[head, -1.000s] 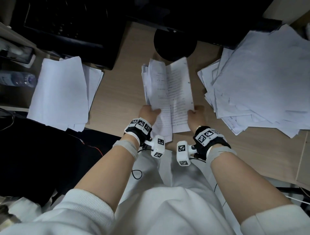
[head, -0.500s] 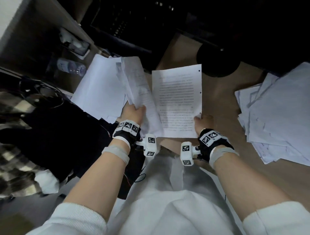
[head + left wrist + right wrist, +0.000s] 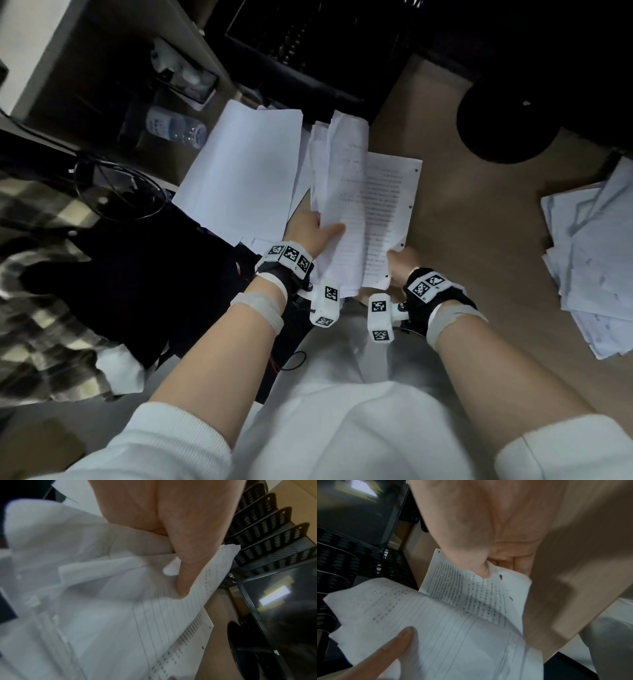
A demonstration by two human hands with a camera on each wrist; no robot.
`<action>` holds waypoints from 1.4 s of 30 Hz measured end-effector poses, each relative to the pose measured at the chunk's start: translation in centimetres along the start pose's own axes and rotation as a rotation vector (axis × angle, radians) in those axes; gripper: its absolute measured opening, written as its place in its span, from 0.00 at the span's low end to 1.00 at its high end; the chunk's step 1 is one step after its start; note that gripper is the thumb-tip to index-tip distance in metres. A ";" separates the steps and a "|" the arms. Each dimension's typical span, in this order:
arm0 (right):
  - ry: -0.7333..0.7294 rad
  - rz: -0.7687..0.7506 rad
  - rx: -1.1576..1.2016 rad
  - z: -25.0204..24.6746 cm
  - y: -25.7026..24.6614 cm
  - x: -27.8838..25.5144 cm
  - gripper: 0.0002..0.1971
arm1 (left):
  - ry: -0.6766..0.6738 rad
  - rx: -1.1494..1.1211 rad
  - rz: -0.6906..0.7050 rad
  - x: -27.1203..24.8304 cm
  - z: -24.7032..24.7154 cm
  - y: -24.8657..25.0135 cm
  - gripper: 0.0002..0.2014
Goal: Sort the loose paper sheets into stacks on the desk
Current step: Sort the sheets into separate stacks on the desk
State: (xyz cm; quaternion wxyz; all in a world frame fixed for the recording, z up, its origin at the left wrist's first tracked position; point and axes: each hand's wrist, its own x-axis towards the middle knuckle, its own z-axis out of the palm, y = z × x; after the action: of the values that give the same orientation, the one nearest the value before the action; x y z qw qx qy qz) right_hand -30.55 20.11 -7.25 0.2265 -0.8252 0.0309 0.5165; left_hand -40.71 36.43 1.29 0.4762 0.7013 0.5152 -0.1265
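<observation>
- The left hand point(image 3: 310, 233) grips a crumpled bundle of sheets point(image 3: 337, 178) above the near edge of the wooden desk point(image 3: 479, 212); its thumb lies across the top page and its fingers curl underneath.
- In the left wrist view the thumb point(image 3: 187, 566) presses into the lined top page, with printed characters running along that page's edge.
- The right hand point(image 3: 400, 265) pinches the lower corner of a single printed sheet point(image 3: 387, 212), thumb on top and fingers beneath.
- That printed sheet has punch holes along its right edge; its left part is tucked under the bundle's top page, so the two overlap.
- In the right wrist view the right thumb point(image 3: 481, 566) sits just beside a punch hole, and the dense text block of the printed sheet point(image 3: 467, 588) shows past the lined page point(image 3: 447, 628).
- A flat stack of blank white sheets point(image 3: 243, 171) lies on the desk to the left of the bundle, with a few pages showing under its right edge.
- A loose, messy pile of sheets point(image 3: 596, 260) lies at the far right of the desk, well apart from both hands.
- A round black monitor base point(image 3: 507, 126) stands on the desk beyond the held paper.
- A black mesh letter tray point(image 3: 267, 536) with several tiers stands behind the bundle, beside the dark monitor screen point(image 3: 281, 608).
- A plastic water bottle point(image 3: 174, 128) lies on a lower shelf to the left of the desk.
</observation>
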 end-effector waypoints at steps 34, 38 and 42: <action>0.229 -0.333 0.556 -6.5 0.5 -3.5 0.19 | -0.291 -0.252 0.028 0.5 6.0 5.4 0.28; 0.208 -0.421 0.407 -7.1 0.1 -3.9 0.24 | -0.283 -0.273 0.018 0.4 7.1 5.1 0.25; 0.045 -0.416 0.261 -7.2 0.6 -3.8 0.41 | -0.304 -0.254 0.020 0.5 8.2 5.1 0.24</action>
State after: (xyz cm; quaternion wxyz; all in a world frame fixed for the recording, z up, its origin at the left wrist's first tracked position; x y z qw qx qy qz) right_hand -26.45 15.92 -1.51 0.4318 -0.7889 -0.0682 0.4318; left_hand -33.61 30.11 -0.51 0.6346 0.6133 0.4422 -0.1601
